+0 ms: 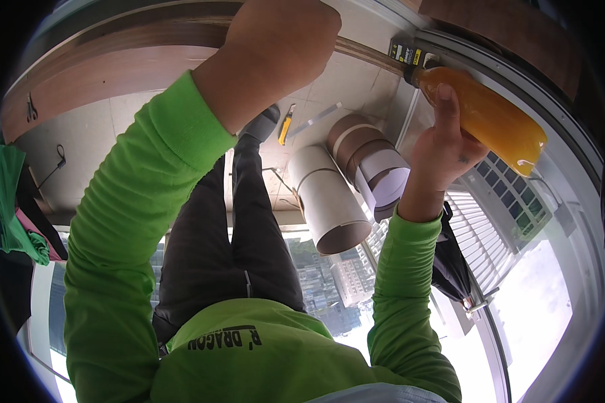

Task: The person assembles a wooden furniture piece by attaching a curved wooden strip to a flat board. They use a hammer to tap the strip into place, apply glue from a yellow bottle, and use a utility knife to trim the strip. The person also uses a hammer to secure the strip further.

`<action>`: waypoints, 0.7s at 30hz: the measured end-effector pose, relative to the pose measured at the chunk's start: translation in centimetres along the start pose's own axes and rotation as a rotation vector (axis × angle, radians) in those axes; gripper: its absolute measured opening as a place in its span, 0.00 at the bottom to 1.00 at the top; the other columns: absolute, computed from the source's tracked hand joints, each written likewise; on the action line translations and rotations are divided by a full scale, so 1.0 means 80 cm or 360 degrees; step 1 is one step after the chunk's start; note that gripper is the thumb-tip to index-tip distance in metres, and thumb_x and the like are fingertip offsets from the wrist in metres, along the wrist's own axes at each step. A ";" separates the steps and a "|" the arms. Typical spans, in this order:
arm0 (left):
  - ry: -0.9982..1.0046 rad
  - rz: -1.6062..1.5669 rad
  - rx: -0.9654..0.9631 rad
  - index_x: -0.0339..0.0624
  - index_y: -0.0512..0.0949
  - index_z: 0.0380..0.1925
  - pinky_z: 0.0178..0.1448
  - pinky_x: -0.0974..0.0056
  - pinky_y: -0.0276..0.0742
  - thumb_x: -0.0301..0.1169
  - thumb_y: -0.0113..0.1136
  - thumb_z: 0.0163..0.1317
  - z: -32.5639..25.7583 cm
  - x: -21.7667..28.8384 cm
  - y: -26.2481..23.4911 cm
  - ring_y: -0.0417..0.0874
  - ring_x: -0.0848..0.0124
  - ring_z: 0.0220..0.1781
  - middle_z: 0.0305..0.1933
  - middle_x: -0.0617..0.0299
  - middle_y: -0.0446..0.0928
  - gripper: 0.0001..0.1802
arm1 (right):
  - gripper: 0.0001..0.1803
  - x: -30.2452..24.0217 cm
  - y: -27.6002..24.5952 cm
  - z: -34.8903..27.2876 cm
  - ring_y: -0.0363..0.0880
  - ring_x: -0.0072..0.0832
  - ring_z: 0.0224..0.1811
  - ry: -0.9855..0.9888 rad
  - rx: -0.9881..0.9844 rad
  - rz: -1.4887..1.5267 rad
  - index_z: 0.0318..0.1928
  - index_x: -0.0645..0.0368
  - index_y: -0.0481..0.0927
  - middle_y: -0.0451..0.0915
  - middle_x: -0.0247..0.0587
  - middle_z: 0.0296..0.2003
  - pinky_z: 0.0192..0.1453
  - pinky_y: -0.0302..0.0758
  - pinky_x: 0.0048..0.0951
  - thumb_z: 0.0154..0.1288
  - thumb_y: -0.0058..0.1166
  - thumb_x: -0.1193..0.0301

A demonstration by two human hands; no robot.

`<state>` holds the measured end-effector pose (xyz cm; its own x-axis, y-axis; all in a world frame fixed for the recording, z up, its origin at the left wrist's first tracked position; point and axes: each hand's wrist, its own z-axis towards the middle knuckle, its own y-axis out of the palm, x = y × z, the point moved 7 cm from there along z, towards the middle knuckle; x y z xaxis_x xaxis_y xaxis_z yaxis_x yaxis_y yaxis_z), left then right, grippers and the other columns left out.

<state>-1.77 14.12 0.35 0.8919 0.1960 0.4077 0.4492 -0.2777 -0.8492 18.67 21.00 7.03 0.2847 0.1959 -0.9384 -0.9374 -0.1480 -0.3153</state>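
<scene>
My right hand (444,148) grips a clear bottle of orange liquid (487,114) at the right. The bottle lies tilted, its dark cap pointing up and left, with my thumb along its near side. At the top edge, my left hand (286,33) is closed like a fist beside a curved wooden edge (363,55). The back of that hand faces me; its fingers, and anything in them, are hidden. Just beyond the bottle's cap sits a small black and yellow package (409,52).
Below lie a yellow utility knife (286,125), a thin grey strip (316,118), a white roll (326,198) and a brown roll (356,138). Scissors (31,109) and a green cloth (10,201) are at the left. A black umbrella-like bundle (450,269) stands by the right window.
</scene>
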 end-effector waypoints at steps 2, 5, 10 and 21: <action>-0.0014 0.0022 -0.0017 0.45 0.86 0.29 0.44 0.55 0.83 0.31 0.58 0.57 0.002 0.001 0.000 0.88 0.57 0.37 0.32 0.52 0.85 0.08 | 0.24 -0.003 0.005 -0.001 0.84 0.33 0.47 -0.0056 -0.0003 0.0062 0.51 0.69 0.77 0.83 0.51 0.49 0.56 0.83 0.31 0.56 0.72 0.81; -0.0036 0.0058 -0.0040 0.45 0.86 0.30 0.44 0.55 0.83 0.31 0.58 0.57 0.002 0.003 0.001 0.88 0.57 0.37 0.32 0.53 0.86 0.08 | 0.25 -0.006 0.022 -0.008 0.84 0.33 0.47 -0.0154 -0.0064 0.0151 0.53 0.69 0.76 0.83 0.51 0.49 0.56 0.83 0.31 0.56 0.72 0.82; -0.0023 0.0084 -0.0104 0.46 0.86 0.31 0.44 0.55 0.83 0.31 0.58 0.57 0.003 0.003 0.004 0.88 0.56 0.37 0.32 0.53 0.86 0.09 | 0.28 0.000 -0.001 -0.009 0.83 0.34 0.51 0.0068 0.0010 -0.0002 0.55 0.69 0.72 0.82 0.51 0.50 0.60 0.81 0.34 0.56 0.71 0.82; -0.0081 -0.0033 0.0107 0.47 0.84 0.38 0.46 0.52 0.82 0.35 0.66 0.58 -0.005 -0.001 0.005 0.86 0.58 0.40 0.32 0.56 0.83 0.09 | 0.21 0.025 -0.040 -0.005 0.83 0.31 0.50 0.0094 0.0058 -0.0001 0.50 0.67 0.78 0.84 0.47 0.46 0.58 0.79 0.30 0.57 0.71 0.80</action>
<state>-1.66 13.61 0.07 0.8778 0.2489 0.4094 0.4615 -0.2099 -0.8620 22.32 21.48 6.07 0.2958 0.1382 -0.9452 -0.9435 -0.1124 -0.3117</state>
